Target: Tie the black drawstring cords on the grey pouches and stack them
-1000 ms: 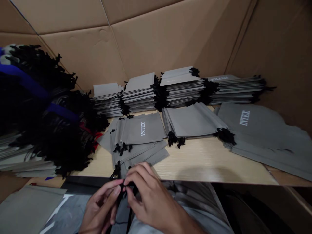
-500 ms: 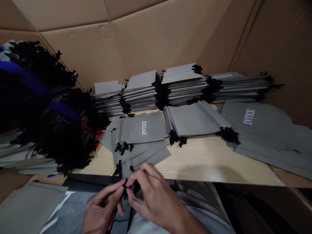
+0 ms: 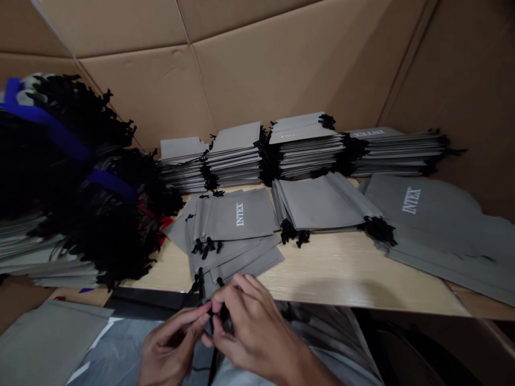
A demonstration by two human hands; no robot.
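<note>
Close together at the table's front edge, my left hand (image 3: 175,343) and my right hand (image 3: 251,324) pinch a black drawstring cord (image 3: 211,316) between thumbs and fingertips. Most of the cord is hidden by the fingers. It appears to belong to a grey drawstring bag (image 3: 210,287) that lies just beyond the fingertips, under other bags. A fanned pile of grey bags (image 3: 257,214) printed INTEX lies past my hands, black cord ends towards me. To its right rests another batch of grey bags (image 3: 325,201).
Several neat stacks of grey bags (image 3: 237,155) line the back against a cardboard wall (image 3: 257,69). A tall heap of black-corded bundles (image 3: 80,214) with blue straps stands on the left. Large grey fabric pieces (image 3: 438,236) overhang the right side of the wooden table (image 3: 341,268).
Both hands keep their pinch on the cord, with small finger movements. The whole view has shifted slightly, so the bags and stacks sit a little lower in it.
</note>
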